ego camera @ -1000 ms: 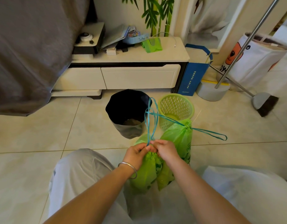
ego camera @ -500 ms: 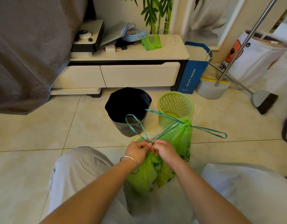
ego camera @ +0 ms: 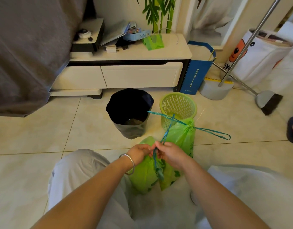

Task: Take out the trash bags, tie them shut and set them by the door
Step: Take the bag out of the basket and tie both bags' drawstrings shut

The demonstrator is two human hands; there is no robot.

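I see two green trash bags (ego camera: pixel 180 138) before green basket (ego camera: pixel 178 106); left hand (ego camera: pixel 140 153), right hand (ego camera: pixel 171 154) each pinching teal drawstring (ego camera: pixel 165 134).

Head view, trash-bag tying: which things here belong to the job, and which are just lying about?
Job:
near green trash bag, held between the knees
teal drawstring, pinched by left hand and right hand
far green trash bag, already tied
black-lined bin
green basket

Lying about:
broom
blue paper bag
white cabinet
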